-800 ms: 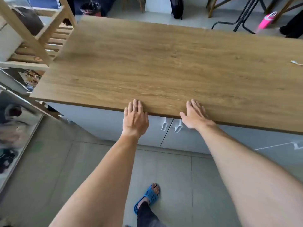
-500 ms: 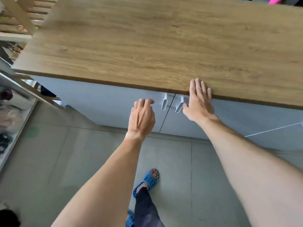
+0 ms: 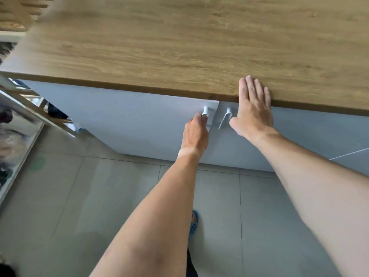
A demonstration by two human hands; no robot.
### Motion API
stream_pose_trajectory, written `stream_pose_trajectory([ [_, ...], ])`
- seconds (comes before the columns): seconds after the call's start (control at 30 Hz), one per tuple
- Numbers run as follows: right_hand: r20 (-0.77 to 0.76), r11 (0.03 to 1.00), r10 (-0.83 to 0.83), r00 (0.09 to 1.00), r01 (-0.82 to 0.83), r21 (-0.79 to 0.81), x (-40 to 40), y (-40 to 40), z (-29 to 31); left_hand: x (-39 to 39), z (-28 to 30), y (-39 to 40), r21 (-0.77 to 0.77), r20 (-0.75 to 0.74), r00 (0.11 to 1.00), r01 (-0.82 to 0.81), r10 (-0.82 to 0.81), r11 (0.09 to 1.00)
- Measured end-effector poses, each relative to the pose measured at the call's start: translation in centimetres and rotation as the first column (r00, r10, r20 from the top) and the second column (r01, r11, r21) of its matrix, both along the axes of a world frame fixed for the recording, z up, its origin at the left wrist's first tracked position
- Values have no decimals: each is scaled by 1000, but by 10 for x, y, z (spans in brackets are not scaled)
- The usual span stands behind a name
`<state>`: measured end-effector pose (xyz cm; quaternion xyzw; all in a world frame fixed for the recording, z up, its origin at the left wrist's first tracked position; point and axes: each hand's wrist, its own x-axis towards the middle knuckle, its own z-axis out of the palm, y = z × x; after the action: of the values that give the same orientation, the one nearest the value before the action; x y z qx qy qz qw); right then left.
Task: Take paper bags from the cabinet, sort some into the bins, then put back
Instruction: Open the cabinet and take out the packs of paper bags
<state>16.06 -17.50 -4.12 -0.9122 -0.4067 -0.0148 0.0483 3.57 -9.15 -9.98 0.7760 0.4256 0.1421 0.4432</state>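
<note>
Gripping the white handle (image 3: 205,112) of the left pale grey cabinet door (image 3: 139,120), the left hand (image 3: 196,134) has its fingers curled around the handle's lower part. That door's top right corner stands slightly out from the right pale grey door (image 3: 299,136), so it is a little ajar. The right hand (image 3: 253,110) lies flat with fingers spread narrowly over the front edge of the wood-grain countertop (image 3: 179,41), holding nothing, its thumb just beside the second white handle (image 3: 225,118). No paper bags show; the cabinet's inside is hidden. Below, a blue perforated sandal (image 3: 193,224) rests on the grey tiled floor (image 3: 99,196).
</note>
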Motion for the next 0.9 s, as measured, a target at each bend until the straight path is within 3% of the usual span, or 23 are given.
stream_pose_trajectory([
  [0.4,-97,983,-97,991,80,-166,-4,4,16,-119,-11,-44,43,13,988,155,-156,987],
  [0.6,-29,989,-149,988,149,13,-67,-13,-13,-212,-14,-71,134,67,963,251,-261,959],
  [0.77,-165,978,28,986,-61,-198,-156,-22,-73,-297,-27,-85,103,101,971,205,-215,973],
  [0.9,-222,968,97,970,-143,-206,-210,-2,-96,-367,-36,-95,95,157,985,55,-69,994],
])
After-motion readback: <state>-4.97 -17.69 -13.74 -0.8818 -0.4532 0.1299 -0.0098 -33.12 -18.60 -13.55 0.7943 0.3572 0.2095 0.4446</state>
